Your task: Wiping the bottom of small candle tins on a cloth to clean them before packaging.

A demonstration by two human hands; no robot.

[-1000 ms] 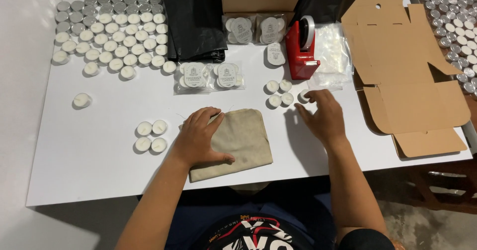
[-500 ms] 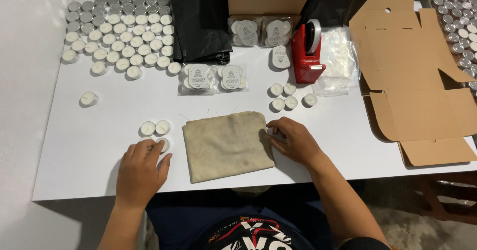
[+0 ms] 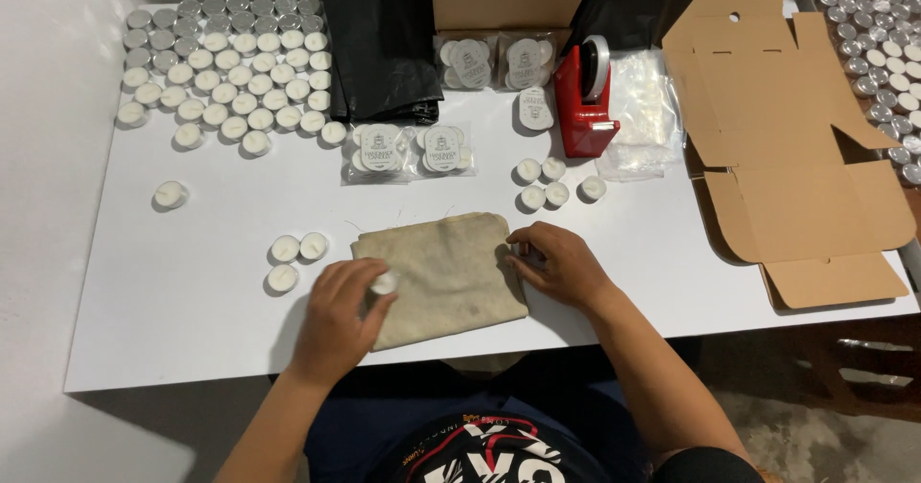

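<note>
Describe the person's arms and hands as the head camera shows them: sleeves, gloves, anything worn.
Both forearms are bare, with no sleeves reaching them. The left hand and right hand wear no gloves, and no rings, watch or bracelets show. Lower down, a dark top with a red and white print covers the chest.

Bare table (image 3: 192, 282) lies left; three tealights (image 3: 295, 258) crowd the pouch (image 3: 443, 274).

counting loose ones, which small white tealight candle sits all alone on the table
The small white tealight candle on the far left of the white table, below the big rows of candles; no other candle touches it.
</note>
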